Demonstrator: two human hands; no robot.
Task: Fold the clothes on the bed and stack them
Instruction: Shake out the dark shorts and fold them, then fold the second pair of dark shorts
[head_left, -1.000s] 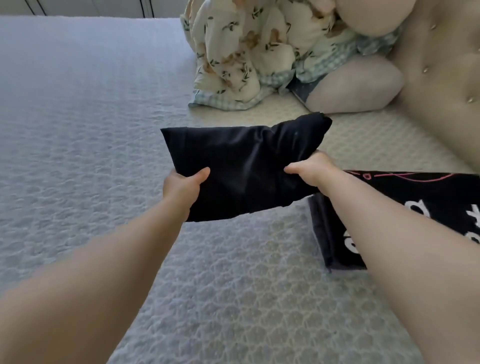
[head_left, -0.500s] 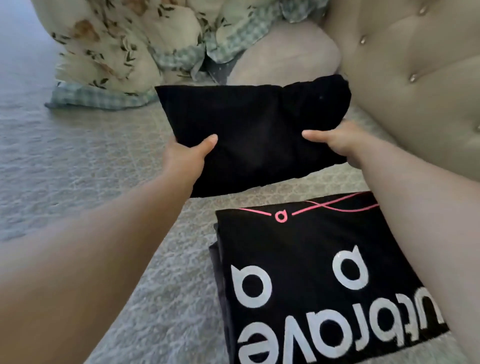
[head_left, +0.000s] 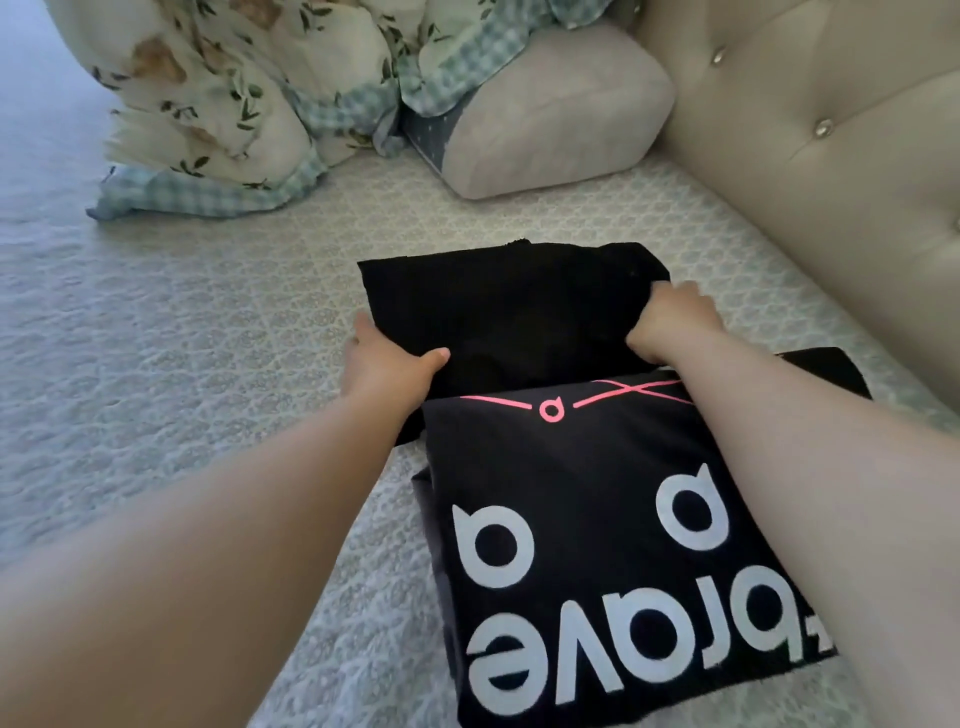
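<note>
**Fingers gripping the black bundle at both ends**

Fingers (head_left: 431, 358) of the left hand (head_left: 384, 364) are wrapping around the near left edge of the folded black garment (head_left: 498, 312), thumb lying on top, the rest tucked underneath out of sight. Over on the other side, the right hand (head_left: 670, 327) is pinching the garment's right end, knuckles up, fingers curled into the cloth.

That plain black bundle is sitting low over the bedspread (head_left: 182, 338), and whether it is touching the bed or hanging just above it, I cannot tell. Its near edge is meeting the far edge of the printed shirt (head_left: 597, 519), which is lying folded flat right in front of the person, white letters and a thin pink line showing on top. Another dark layer is peeking out under that shirt on its left side.

Both forearms are reaching forward, the right one crossing over the printed shirt's right corner.

Farther back, a floral quilt (head_left: 234, 93) is lying bunched up beside a beige pillow (head_left: 556, 114), and a tufted headboard (head_left: 810, 130) is running along the right.
</note>
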